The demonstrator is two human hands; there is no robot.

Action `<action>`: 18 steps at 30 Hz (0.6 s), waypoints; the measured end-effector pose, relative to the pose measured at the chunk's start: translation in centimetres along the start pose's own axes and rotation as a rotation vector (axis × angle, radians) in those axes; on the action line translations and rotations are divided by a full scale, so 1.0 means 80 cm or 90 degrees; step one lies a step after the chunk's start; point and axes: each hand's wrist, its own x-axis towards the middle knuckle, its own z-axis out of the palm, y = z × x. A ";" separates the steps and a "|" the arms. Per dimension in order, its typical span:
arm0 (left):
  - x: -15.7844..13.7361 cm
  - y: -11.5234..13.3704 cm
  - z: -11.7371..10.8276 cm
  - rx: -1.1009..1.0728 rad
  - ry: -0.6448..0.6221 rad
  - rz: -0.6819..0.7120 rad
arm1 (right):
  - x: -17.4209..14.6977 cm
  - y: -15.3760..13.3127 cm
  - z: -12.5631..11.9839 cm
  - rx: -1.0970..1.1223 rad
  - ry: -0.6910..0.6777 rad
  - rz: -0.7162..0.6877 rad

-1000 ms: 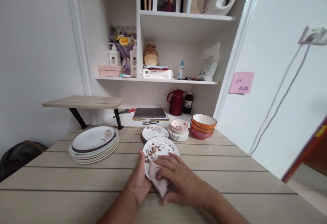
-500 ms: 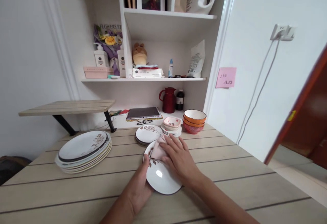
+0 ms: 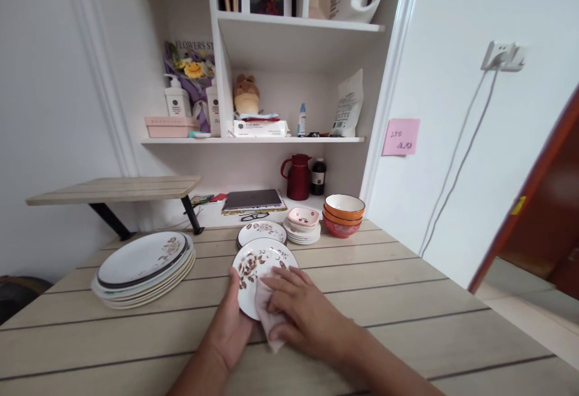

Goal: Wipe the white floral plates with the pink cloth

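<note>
A white plate (image 3: 266, 254) with brown flowers and a dark rim is tilted up above the table. My left hand (image 3: 233, 320) grips its left edge, thumb on the front and fingers behind. Against the plate's lower right face my right hand (image 3: 301, 308) presses a pale pink cloth (image 3: 268, 314), whose lower end hangs past the rim. Just behind, a short stack of matching plates (image 3: 253, 231) lies on the table. To its right sit small white dishes (image 3: 304, 236) topped by a pink-patterned square bowl (image 3: 304, 217).
Large plates (image 3: 140, 257) are stacked at left, beside a raised wooden shelf (image 3: 117, 186) on black legs. Orange and red bowls (image 3: 344, 215) stand at back right. Farther back are a laptop (image 3: 252, 199), glasses (image 3: 256, 216), a red jug (image 3: 298, 177) and a dark bottle (image 3: 318, 177).
The plate has shifted left and up a little, its flowers now showing more. My right hand and the cloth have slid from its upper part down to its lower right edge.
</note>
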 end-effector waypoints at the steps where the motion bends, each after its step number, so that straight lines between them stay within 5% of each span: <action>1: 0.001 0.002 0.000 -0.003 0.017 0.036 | 0.000 0.007 0.003 -0.006 0.013 0.018; 8: 0.002 -0.006 0.004 -0.003 -0.011 -0.010 | 0.004 0.044 0.004 -0.088 0.144 0.109; 18: -0.009 -0.010 0.018 0.026 -0.038 -0.125 | 0.018 0.024 0.028 -0.161 0.219 0.137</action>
